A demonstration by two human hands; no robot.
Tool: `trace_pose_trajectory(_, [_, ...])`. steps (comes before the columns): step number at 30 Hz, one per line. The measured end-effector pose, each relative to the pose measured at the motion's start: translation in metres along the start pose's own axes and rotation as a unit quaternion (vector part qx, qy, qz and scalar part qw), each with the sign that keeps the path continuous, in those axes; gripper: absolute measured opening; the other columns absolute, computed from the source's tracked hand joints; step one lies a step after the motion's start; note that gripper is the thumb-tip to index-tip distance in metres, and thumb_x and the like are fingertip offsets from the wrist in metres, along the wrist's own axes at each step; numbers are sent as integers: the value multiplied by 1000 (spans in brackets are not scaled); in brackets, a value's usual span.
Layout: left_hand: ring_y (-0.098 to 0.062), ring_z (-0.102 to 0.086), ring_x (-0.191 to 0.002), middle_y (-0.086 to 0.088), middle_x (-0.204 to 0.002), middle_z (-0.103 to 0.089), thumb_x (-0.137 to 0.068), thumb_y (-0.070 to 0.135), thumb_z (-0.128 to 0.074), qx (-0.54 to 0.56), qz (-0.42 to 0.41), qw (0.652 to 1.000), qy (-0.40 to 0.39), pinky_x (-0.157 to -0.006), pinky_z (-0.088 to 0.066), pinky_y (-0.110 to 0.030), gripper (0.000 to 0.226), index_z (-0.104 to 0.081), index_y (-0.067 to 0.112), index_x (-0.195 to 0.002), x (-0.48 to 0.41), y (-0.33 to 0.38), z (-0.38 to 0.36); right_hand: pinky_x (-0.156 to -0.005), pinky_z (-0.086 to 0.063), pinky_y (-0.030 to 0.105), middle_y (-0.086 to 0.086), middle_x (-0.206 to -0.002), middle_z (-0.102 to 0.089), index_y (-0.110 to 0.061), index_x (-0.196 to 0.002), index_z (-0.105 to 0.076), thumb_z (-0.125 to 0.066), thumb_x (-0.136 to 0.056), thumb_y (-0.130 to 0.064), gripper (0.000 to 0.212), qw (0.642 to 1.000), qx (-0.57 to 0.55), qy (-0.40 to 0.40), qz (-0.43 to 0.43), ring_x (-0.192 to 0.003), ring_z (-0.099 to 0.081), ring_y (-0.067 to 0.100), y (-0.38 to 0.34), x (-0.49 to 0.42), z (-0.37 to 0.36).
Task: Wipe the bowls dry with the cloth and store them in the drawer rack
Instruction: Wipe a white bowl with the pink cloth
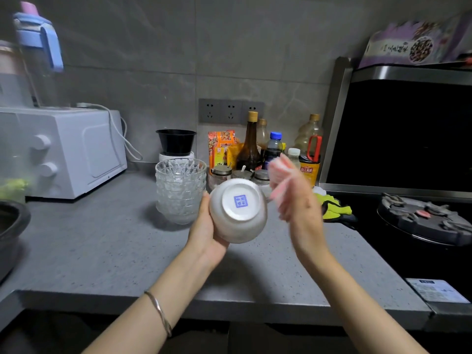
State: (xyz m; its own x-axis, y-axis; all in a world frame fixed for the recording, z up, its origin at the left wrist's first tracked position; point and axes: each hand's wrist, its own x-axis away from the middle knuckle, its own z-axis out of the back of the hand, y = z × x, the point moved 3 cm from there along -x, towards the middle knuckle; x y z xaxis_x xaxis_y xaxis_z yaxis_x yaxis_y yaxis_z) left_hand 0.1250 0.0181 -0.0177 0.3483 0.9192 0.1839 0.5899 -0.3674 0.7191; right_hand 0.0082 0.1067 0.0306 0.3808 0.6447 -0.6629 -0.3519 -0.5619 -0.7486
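Your left hand (204,227) cups the white bowl (238,213) by its wall, a sound hold since it looks glazed, breakable and likely slick when wet, while your blurred right hand (297,203) grips the pink cloth (281,169).

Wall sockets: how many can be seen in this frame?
3, side by side in one row on the wall: left socket, middle socket, right socket, whose lower part is hidden behind the brown bottle.
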Motion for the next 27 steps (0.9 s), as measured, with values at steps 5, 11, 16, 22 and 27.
trace_pose_trajectory(5, [-30,-67,-94,-16,-104,-70,-88,55,-55,-23,1,998,65,-84,-55,-47,53,-63,7,-109,3,-3,-2,-119,-7,24,-7,-157,-18,-24,-148,-27,-24,-100,-44,51,917,324,-129,195,-146,-7,8,22,15,-23])
trace_pose_trajectory(11, [-31,-66,-92,-17,-105,-68,-87,57,-54,-26,-18,993,117,-91,-52,-49,58,-61,4,-108,-6,-9,7,-117,-16,28,4,-151,-33,-7,-142,-36,-31,-103,-32,47,900,348,-93,245,-144,-22,16,38,45,-28])
trace_pose_trajectory(16, [-31,-67,-92,-15,-101,-70,-85,59,-54,-40,-6,994,98,-92,-52,-47,63,-60,4,-115,-9,-12,4,-118,-18,30,1,-148,-38,-10,-140,-43,-32,-102,-31,45,890,363,-95,259,-142,-25,10,24,31,-22])
trace_pose_trajectory(22, [-33,-65,-91,-18,-101,-67,-87,60,-50,-41,1,992,116,-89,-52,-52,60,-58,6,-111,-7,-8,7,-117,-21,30,2,-148,-39,-10,-139,-44,-34,-101,-31,44,912,324,-76,238,-142,-26,12,28,47,-24])
trace_pose_trajectory(27, [-33,-66,-99,-17,-106,-69,-81,65,-55,-73,14,994,80,-93,-51,-49,68,-62,8,-117,-8,-16,9,-118,-15,34,-2,-149,-37,-15,-138,-47,-37,-100,-31,43,902,344,-100,240,-144,-22,14,26,37,-23])
